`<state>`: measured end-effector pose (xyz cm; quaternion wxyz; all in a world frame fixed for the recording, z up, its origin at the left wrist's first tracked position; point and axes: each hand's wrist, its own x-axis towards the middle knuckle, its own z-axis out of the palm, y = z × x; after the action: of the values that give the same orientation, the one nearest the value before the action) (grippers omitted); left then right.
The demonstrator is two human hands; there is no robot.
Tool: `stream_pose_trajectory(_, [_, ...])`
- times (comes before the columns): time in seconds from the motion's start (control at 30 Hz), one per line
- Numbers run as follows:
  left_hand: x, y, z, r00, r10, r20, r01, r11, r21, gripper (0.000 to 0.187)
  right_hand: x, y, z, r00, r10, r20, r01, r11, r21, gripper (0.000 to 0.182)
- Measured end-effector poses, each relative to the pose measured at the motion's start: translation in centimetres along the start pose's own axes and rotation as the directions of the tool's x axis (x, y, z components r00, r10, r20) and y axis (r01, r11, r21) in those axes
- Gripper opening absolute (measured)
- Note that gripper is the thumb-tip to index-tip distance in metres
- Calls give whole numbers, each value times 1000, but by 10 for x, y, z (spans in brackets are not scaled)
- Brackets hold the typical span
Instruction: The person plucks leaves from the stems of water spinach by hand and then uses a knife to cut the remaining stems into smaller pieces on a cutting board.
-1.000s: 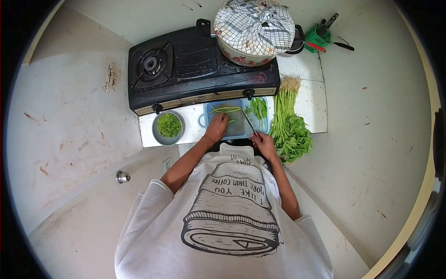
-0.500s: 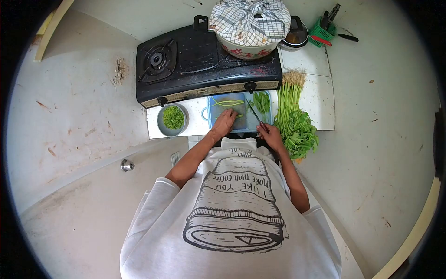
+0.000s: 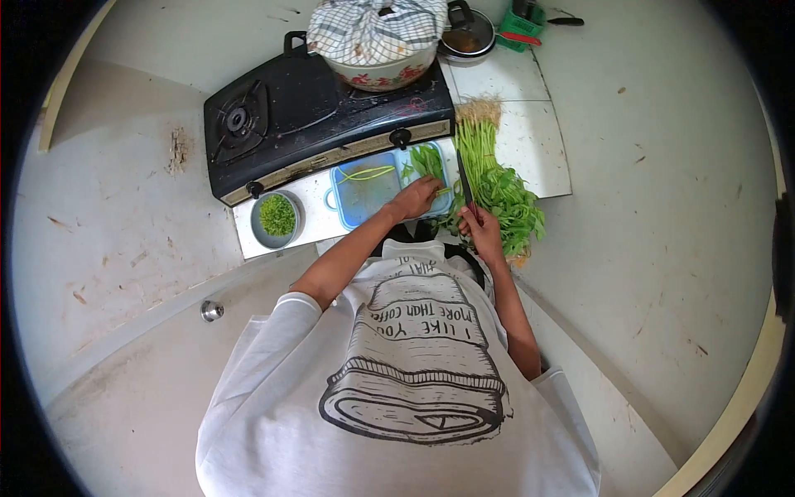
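My right hand (image 3: 482,228) grips a knife (image 3: 465,184) by its handle, blade pointing away from me, between the board and the leafy bunch. My left hand (image 3: 418,197) is closed over the right part of a blue cutting board (image 3: 358,211), with green stems (image 3: 443,191) poking out by its fingers. Just beyond those fingers lie cut green leaves (image 3: 426,159). Two or so thin stalks (image 3: 366,173) rest on the board's left part. The large bunch of leafy greens (image 3: 501,186), roots outward, lies to the right of the knife.
At the left, a grey bowl (image 3: 296,231) holds chopped greens (image 3: 277,215). A black gas stove (image 3: 323,124) stands behind the board, bearing a flowered pot (image 3: 373,74) under a checked cloth. A small pan (image 3: 465,43) and a green basket (image 3: 517,35) with utensils are at the back right.
My left hand has moved right, from the stalks on the board's left part to the leaves' side. The knife has shifted right, off the board. The whole view has turned slightly.
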<state>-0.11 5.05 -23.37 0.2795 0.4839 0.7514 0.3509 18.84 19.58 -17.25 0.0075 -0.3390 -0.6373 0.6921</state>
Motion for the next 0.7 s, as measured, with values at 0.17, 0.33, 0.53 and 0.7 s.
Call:
stream_pose_trajectory(0.17, [4,-2,11,998,31,62,-33,999,36,29,-17,11,-8,999,7,-42,-6,1000,14,35])
stream_pose_trajectory(0.33, [-11,11,6,996,17,-87,-18,1000,-7,28,-17,25,-2,999,38,-37,-38,999,-4,35])
stream_pose_trajectory(0.53, [-43,-6,-34,912,1,-410,80,980,181,23,-6,20,10,997,-8,75,13,998,-57,34])
stream_pose_trajectory(0.7, [-72,-32,-79,890,-68,-451,225,926,304,31,9,20,24,987,-50,151,74,985,-158,35])
